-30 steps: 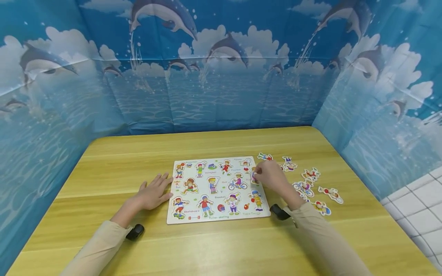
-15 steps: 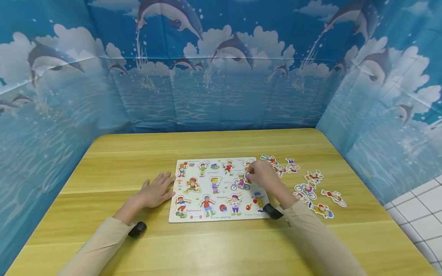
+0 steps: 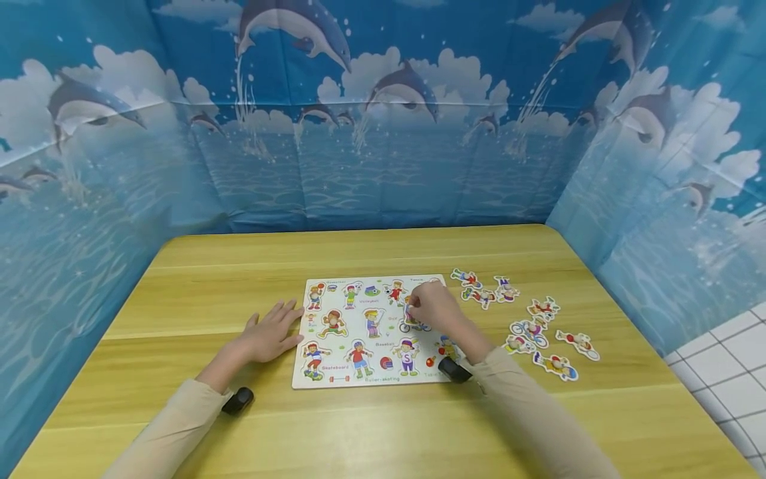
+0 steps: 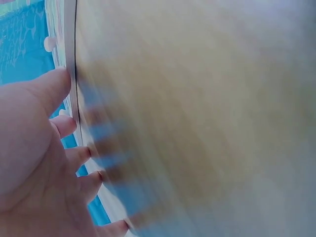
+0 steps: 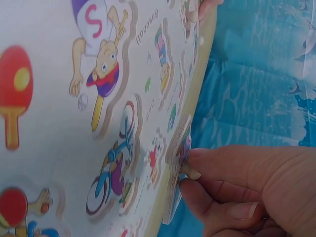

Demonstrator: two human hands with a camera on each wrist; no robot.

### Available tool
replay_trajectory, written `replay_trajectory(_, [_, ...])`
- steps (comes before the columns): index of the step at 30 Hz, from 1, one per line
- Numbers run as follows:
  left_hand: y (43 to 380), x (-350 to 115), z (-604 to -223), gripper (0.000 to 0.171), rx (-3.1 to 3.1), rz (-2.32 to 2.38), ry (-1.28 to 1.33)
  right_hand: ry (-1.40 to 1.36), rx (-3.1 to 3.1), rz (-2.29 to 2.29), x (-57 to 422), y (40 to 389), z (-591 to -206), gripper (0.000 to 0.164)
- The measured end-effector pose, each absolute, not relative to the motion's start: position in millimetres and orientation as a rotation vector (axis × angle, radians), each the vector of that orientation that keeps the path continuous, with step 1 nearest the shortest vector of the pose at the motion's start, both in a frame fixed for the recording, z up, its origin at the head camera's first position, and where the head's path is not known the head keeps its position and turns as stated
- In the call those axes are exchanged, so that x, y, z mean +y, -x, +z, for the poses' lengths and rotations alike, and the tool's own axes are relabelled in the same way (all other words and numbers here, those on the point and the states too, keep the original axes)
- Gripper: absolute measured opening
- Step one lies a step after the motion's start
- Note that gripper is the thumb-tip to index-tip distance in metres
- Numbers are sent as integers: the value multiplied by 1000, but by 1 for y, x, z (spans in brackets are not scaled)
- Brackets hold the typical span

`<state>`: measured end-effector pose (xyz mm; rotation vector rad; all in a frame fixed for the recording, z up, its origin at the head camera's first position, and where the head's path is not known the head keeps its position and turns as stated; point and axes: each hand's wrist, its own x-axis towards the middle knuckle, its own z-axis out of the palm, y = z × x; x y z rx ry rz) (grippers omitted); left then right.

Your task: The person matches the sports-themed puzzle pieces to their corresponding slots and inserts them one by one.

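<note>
Compared with a second ago, the right hand (image 3: 437,309) has travelled inward from the right edge of a pale puzzle board (image 3: 354,329) and now covers part of its bicycle picture (image 5: 117,177). Some loose cut-outs (image 3: 556,366), partly hidden by that hand in the earlier view, now show more fully to the right of the board. The left hand (image 3: 263,339) stays in the same place at the board's left edge.

The right hand's grip is narrow: thumb and bent index finger pinch a small pale knob (image 5: 190,171) on a thin figure cut-out (image 5: 178,153). In the right wrist view this piece appears nearly edge-on, over the right part of the board; whether it touches the surface cannot be told, and most of its picture is turned away.

The left hand's grip is wide and holds nothing. Its fingers are spread on the desk (image 3: 359,426), with the thumb and index fingertips at the board's edge.

The board lies flat on the yellow wood-grain desk, printed with children playing sports, among them a baseball player (image 5: 91,24) in a shirt with a large S. Behind stands a blue backdrop (image 3: 383,166) with leaping dolphins.
</note>
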<state>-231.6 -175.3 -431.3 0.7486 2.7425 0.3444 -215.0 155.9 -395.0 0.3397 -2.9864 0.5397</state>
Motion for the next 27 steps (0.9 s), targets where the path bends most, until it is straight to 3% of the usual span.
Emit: replay_trajectory(27, [233, -175, -432, 59, 2740, 354, -748, -399, -2998, 597, 115, 218, -415, 9])
